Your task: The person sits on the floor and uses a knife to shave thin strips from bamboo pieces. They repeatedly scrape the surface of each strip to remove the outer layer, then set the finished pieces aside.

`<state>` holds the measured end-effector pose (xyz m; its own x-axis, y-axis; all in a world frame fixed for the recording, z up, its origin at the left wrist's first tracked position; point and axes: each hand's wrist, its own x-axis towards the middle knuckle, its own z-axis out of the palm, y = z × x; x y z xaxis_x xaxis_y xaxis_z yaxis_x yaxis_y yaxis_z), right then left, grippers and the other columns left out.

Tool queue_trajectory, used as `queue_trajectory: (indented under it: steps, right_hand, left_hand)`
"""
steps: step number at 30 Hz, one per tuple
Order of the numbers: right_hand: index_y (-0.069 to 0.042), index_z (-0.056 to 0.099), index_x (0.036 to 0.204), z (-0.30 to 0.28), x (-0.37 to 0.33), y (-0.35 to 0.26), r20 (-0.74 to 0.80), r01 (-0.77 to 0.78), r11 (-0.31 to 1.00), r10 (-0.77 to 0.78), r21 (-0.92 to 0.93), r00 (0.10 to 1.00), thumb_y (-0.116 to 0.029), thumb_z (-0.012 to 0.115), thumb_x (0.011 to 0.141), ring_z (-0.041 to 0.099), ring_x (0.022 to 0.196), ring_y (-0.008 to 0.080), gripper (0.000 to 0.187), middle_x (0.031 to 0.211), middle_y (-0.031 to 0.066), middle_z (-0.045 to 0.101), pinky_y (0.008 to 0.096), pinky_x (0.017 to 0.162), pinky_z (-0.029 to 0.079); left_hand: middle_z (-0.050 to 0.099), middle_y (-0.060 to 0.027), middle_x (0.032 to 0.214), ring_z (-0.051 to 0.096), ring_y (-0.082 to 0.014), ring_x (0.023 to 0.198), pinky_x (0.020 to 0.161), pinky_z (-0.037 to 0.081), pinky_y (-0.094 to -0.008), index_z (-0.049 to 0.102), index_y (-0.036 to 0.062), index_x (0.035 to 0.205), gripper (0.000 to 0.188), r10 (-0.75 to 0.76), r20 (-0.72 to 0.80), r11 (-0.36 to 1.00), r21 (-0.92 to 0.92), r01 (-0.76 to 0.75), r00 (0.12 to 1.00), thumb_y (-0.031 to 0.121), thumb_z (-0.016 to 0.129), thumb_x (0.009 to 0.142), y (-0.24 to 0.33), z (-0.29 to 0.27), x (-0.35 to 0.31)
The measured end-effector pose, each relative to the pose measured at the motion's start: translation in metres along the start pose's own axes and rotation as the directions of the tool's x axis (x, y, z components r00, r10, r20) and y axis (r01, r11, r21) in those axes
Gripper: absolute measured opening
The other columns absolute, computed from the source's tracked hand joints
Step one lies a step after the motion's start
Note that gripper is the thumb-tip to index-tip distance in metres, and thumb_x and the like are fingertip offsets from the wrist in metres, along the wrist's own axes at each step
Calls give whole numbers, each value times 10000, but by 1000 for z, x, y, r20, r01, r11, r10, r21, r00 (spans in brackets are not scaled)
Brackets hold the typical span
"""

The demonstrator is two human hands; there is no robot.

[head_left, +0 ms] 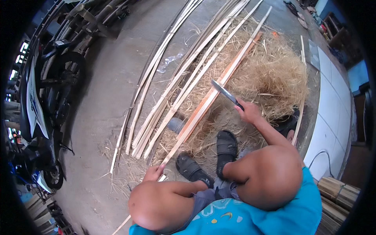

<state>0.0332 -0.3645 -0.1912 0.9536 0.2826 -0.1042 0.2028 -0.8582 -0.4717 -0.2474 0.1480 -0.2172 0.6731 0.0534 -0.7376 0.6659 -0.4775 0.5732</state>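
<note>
My left hand (152,172), by my left knee, is closed round the near end of a long pale bamboo strip (192,123). The strip slants away to the far right over a reddish-brown plank (201,104). My right hand (249,112) grips the dark handle of a knife (226,92). Its blade lies across the strip near the middle of the plank; the frame does not show how deep the edge sits. Curly shavings (270,80) are heaped under and to the right of the plank.
Several long bamboo strips (166,96) lie on the concrete floor left of the plank. A motorcycle (37,103) stands at far left. White tiles (331,105) edge the right side, with a bundle of split bamboo (337,192) nearer me. My sandalled feet (227,147) are close to the plank.
</note>
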Motion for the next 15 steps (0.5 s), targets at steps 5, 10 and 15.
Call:
queue_trajectory:
  steps: [5,10,15]
  right_hand:
    - [-80,658,1176,66,-6,-68,177,379,910,-406,167,896,-378,617,952,693,873,409,375,945,208,712,498,753,549]
    - [-70,637,1254,-32,45,86,-182,-367,926,377,89,908,-392,560,975,691,952,428,433,1019,200,727,483,813,553]
    - [-148,635,1278,63,-23,-77,80,144,958,-168,249,983,-359,579,961,686,997,391,386,1104,202,703,484,891,540]
  left_hand:
    - [590,-48,632,538,-128,561,549,440,-339,689,-5,799,591,38,-141,999,-25,-42,989,538,572,1000,18,14,11]
    - [577,-42,647,543,-141,614,567,437,-359,676,-4,833,544,-220,-26,972,74,221,975,515,605,981,-11,-19,-20]
    - [653,-269,750,629,-488,653,613,493,-511,627,11,970,412,372,-304,899,354,-259,877,418,564,996,90,37,13]
